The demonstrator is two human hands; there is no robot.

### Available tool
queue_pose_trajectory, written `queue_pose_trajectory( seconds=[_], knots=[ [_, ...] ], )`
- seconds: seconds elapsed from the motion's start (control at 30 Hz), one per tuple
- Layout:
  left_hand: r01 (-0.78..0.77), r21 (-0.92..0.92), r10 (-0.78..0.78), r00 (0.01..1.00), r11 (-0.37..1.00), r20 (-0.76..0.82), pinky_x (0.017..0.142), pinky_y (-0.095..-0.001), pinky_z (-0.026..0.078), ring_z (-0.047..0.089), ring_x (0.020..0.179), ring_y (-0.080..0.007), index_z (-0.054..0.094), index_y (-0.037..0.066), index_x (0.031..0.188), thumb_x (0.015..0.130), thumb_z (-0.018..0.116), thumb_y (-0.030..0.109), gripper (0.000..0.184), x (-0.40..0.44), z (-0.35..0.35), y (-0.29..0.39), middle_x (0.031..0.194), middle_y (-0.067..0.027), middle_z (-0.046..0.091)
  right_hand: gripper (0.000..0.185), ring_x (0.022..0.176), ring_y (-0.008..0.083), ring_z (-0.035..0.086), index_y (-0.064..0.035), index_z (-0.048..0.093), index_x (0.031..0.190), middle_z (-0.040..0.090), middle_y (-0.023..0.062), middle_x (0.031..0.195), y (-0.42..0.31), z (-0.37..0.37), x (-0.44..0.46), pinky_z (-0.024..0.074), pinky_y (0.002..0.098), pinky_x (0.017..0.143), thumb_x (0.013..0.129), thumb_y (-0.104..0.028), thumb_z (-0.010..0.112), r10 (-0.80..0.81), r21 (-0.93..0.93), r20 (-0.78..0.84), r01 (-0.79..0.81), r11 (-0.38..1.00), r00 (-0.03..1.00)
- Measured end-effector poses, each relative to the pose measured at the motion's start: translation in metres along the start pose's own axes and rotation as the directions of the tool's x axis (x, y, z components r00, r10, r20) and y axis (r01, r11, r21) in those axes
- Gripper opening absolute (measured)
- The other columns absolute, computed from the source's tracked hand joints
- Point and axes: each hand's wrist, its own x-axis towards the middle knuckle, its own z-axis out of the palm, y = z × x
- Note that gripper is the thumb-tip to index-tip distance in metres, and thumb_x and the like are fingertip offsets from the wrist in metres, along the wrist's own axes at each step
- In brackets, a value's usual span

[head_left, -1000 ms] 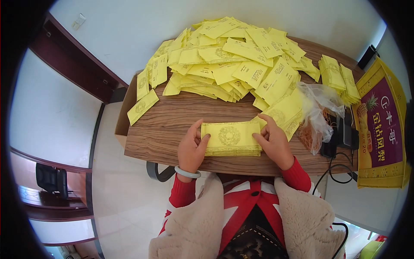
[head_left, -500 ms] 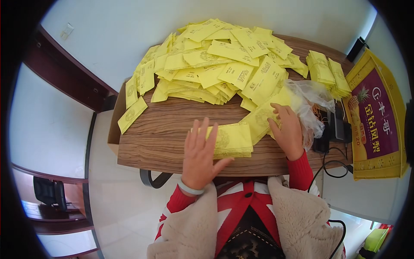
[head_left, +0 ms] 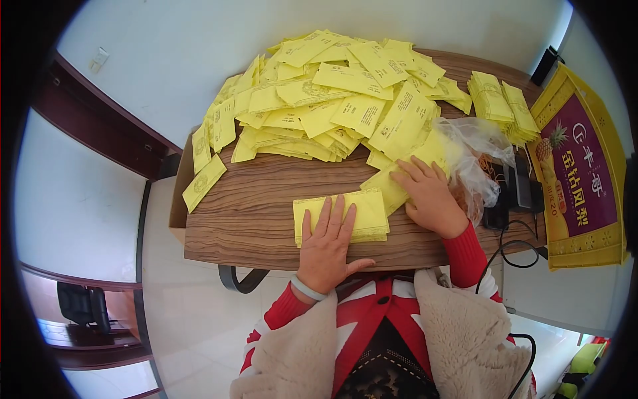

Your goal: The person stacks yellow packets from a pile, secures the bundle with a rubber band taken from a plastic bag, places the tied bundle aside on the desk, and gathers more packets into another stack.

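Note:
Near the front edge of the table lies a neat stack of yellow printed paper packets (head_left: 367,211). My left hand (head_left: 326,241) rests over the stack's left part, fingers stretched out flat and thumb apart. To the right, my right hand (head_left: 429,196) lies with spread fingers on other yellow packets (head_left: 385,186), which stretch back toward the large heap (head_left: 299,110). Neither hand is wrapped round anything. Part of the stack is hidden under my left fingers.
A clear plastic bag (head_left: 480,149) sits right of my right hand, beside black devices (head_left: 522,189) with a cable (head_left: 515,256). Bundled packets (head_left: 495,106) stand at the back right, next to a yellow and purple box (head_left: 578,173). One loose packet (head_left: 204,183) overhangs the table's left edge.
My left hand has come down onto the stack, from tilted to flat. My right hand has shifted slightly left and lowered onto the packets beneath it.

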Motion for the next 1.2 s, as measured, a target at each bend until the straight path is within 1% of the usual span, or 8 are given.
queue_pose_trajectory(
  seconds=[0.43,0.6,0.77,0.83,0.9,0.93,1.07,1.2],
  knots=[
    [0.000,-0.013,0.000,0.999,1.000,-0.033,0.122,-0.0606,0.019,0.027,0.156,-0.0375,0.035,0.005,0.162,0.077,0.069,0.075,0.115,-0.002,0.003,-0.001,0.169,-0.0188,0.030,0.035,0.128,0.0268,0.060,-0.0118,0.068,0.126,0.068,0.0042,0.134,0.008,0.002,0.004,0.0368,0.0513,0.116,0.093,-0.018,0.064,0.039,-0.109,-0.141,-0.055,0.993,0.989],
    [0.000,-0.016,-0.001,0.999,1.000,-0.040,0.122,-0.0618,0.019,0.024,0.157,-0.0376,0.035,0.005,0.162,0.075,0.069,0.076,0.117,-0.002,0.004,-0.002,0.171,-0.0179,0.027,0.029,0.114,0.0219,0.065,-0.0121,0.071,0.122,0.073,0.0024,0.122,0.002,-0.016,0.009,0.0402,0.0457,0.112,0.093,-0.013,0.064,0.155,0.065,-0.308,-0.142,0.988,0.939],
    [-0.049,-0.038,0.046,0.996,0.998,-0.080,0.120,-0.0568,0.028,0.037,0.150,-0.0394,0.035,0.003,0.161,0.084,0.069,0.066,0.105,-0.001,-0.007,-0.008,0.163,-0.0211,0.039,0.029,0.108,0.0187,0.066,-0.0130,0.072,0.120,0.074,0.0010,0.118,-0.027,-0.030,0.011,0.0411,0.0416,0.111,0.092,-0.012,0.067,0.041,0.177,-0.531,0.063,0.982,0.847],
    [-0.015,-0.520,-0.101,0.976,0.854,-0.194,0.115,-0.0500,0.037,0.048,0.140,-0.0363,0.035,0.002,0.161,0.089,0.070,0.050,0.093,-0.003,-0.016,-0.013,0.157,-0.0222,0.047,0.029,0.108,0.0175,0.067,-0.0136,0.072,0.120,0.074,0.0008,0.119,-0.043,-0.030,0.011,0.0409,0.0418,0.111,0.091,-0.012,0.068,0.012,0.165,-0.529,0.090,0.982,0.849],
    [-0.056,-0.869,-0.281,0.934,0.491,-0.219,0.109,-0.0433,0.046,0.058,0.131,-0.0332,0.035,0.001,0.161,0.095,0.071,0.034,0.082,-0.006,-0.024,-0.016,0.150,-0.0232,0.054,0.031,0.109,0.0177,0.068,-0.0125,0.074,0.121,0.075,0.0035,0.118,-0.060,-0.029,0.009,0.0423,0.0449,0.110,0.090,-0.007,0.069,-0.144,0.073,-0.560,0.222,0.972,0.816],
    [-0.052,-0.870,-0.285,0.934,0.491,-0.216,0.109,-0.0433,0.046,0.058,0.131,-0.0332,0.035,0.001,0.161,0.095,0.071,0.034,0.082,-0.006,-0.028,-0.016,0.150,-0.0232,0.054,0.031,0.109,0.0177,0.068,-0.0125,0.074,0.121,0.075,0.0035,0.118,-0.068,-0.026,0.007,0.0423,0.0449,0.110,0.090,-0.007,0.069,-0.144,0.077,-0.558,0.224,0.972,0.817],
    [0.049,-0.998,-0.489,0.871,-0.027,0.056,0.093,-0.0268,0.054,0.067,0.111,-0.0215,0.037,-0.001,0.159,0.096,0.063,0.001,0.068,-0.004,-0.044,-0.018,0.138,-0.0216,0.063,0.033,0.110,0.0199,0.069,-0.0154,0.074,0.122,0.074,0.0051,0.120,-0.089,-0.014,0.006,0.0419,0.0464,0.111,0.090,-0.011,0.070,-0.288,0.126,-0.496,0.397,0.909,0.819],
    [0.027,-0.994,-0.509,0.857,-0.105,0.077,0.088,-0.0220,0.054,0.066,0.108,-0.0169,0.039,-0.001,0.157,0.095,0.061,-0.007,0.066,-0.005,-0.042,-0.029,0.137,-0.0201,0.063,0.040,0.108,0.0221,0.069,-0.0134,0.070,0.130,0.074,0.0066,0.120,-0.085,-0.023,0.012,0.0421,0.0442,0.109,0.090,-0.011,0.071,-0.212,0.145,-0.509,0.326,0.934,0.834]
  ],
)
